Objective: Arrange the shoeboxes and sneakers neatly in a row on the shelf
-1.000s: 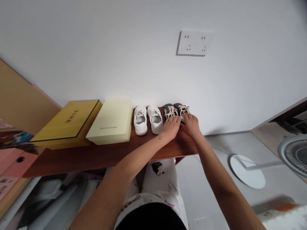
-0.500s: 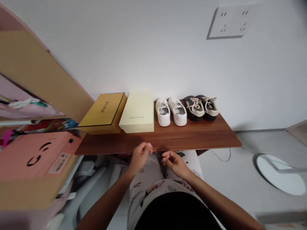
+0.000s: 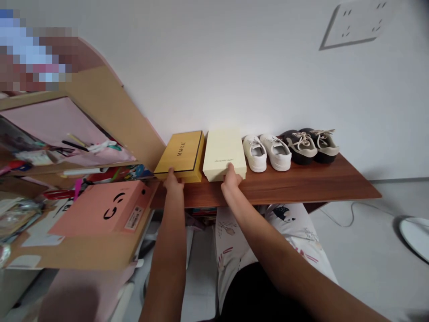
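A yellow shoebox [image 3: 179, 152] with a dark band and "MMOK" on its lid lies at the left of the brown wooden board [image 3: 284, 185]. My left hand [image 3: 173, 182] grips its front edge, thumb on the lid; the other fingers are mostly hidden. Beside it lies a cream shoebox [image 3: 224, 145]. My right hand [image 3: 231, 178] grips that box's front edge, thumb on top near the lettering. Both boxes rest on the board, lids on. Right of them stand a pair of white sneakers [image 3: 267, 153] and a pair of black-and-beige shoes [image 3: 311, 145] with laces.
At the left, a desk with shelves [image 3: 100, 250] holds a pink box [image 3: 103, 208] and cluttered small items. A wall socket panel [image 3: 355, 22] is at upper right. A cable [image 3: 351, 214] and a round white base [image 3: 415, 235] lie on the floor at right.
Both hands have reached forward from above my lap and taken hold of the front edges of the two shoeboxes. The view has shifted left.
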{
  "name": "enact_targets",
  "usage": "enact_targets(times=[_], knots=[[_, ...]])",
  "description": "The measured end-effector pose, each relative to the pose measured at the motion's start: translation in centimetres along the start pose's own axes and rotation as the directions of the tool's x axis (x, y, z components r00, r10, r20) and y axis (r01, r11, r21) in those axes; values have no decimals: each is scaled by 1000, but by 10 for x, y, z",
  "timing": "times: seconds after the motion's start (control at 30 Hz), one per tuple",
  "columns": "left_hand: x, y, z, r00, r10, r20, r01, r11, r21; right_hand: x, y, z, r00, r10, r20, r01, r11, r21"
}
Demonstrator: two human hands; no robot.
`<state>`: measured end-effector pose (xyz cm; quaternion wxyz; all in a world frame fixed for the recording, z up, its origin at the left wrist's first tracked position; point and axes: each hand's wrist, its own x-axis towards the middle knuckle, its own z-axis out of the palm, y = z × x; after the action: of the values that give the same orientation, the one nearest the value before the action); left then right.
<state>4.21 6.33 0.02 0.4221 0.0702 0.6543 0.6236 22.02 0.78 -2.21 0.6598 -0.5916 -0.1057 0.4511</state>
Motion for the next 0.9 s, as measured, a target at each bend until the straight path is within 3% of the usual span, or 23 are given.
enact_targets(times=[0.1, 0.17, 0.2, 0.27, 0.33, 0.4, 0.47, 0.53, 0.6, 0.67, 0.9], knots=[[-3, -4, 2, 989, 121, 80, -119, 993, -25, -5, -5, -2, 983, -46, -178, 48, 999, 6], [-8, -9, -2, 931, 352, 94, -352, 936, -16, -13, -13, -8, 950, -281, -134, 260, 953, -155], [-10, -12, -5, 871, 482, 90, -486, 873, 29, -17, -18, -12, 905, -420, -64, 385, 874, -295], [-14, -17, -16, 696, 709, 115, -713, 666, 219, -27, -26, -21, 769, -610, 192, 592, 565, -575], [-14, -21, -31, 520, 813, 262, -816, 383, 433, -36, -29, -30, 617, -606, 501, 722, 182, -668], [-13, -25, -48, 398, 774, 493, -842, 94, 532, -43, -25, -37, 487, -503, 714, 801, -69, -595], [-11, -29, -65, 329, 645, 690, -835, -144, 532, -48, -14, -44, 396, -426, 814, 844, -181, -505], [-7, -33, -79, 296, 510, 808, -805, -322, 498, -47, 0, -49, 336, -371, 866, 866, -239, -439], [-2, -38, -89, 279, 411, 868, -778, -434, 455, -41, 13, -53, 301, -307, 903, 878, -281, -388], [4, -42, -93, 260, 351, 899, -775, -480, 411, -30, 23, -56, 305, -245, 920, 875, -309, -372], [24, -52, -70, 226, 334, 915, -858, -377, 349, 5, 26, -49, 395, -217, 893, 833, -324, -448]])
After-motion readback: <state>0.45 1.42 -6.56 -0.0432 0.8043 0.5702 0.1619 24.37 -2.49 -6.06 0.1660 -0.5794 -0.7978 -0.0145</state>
